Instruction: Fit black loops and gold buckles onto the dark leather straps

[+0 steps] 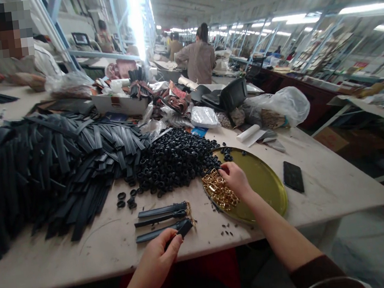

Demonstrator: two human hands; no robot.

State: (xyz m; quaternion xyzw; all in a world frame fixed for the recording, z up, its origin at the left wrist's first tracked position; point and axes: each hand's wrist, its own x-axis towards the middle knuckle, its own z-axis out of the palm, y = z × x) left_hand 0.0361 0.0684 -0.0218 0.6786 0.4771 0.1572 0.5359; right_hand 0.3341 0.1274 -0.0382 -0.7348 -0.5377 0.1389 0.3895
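Note:
My left hand [165,248] is closed around a short black leather strap [185,228], whose free end points up and to the right. Just beyond it, several dark straps [157,219] with gold buckles at their right ends lie side by side. My right hand [235,178] reaches over a round gold tray [268,186], its fingertips pinched together at the edge of a heap of gold buckles [220,194]. Whatever sits between those fingertips is too small to make out. A large pile of black ring-shaped loops [176,159] borders the tray on its left.
Long dark strips [58,159] are heaped across the table's left side. A black phone [293,176] lies right of the tray. Plastic bags [288,105], scraps and a black bag-like piece [231,95] crowd the back. Across the table at upper left is another person [42,61].

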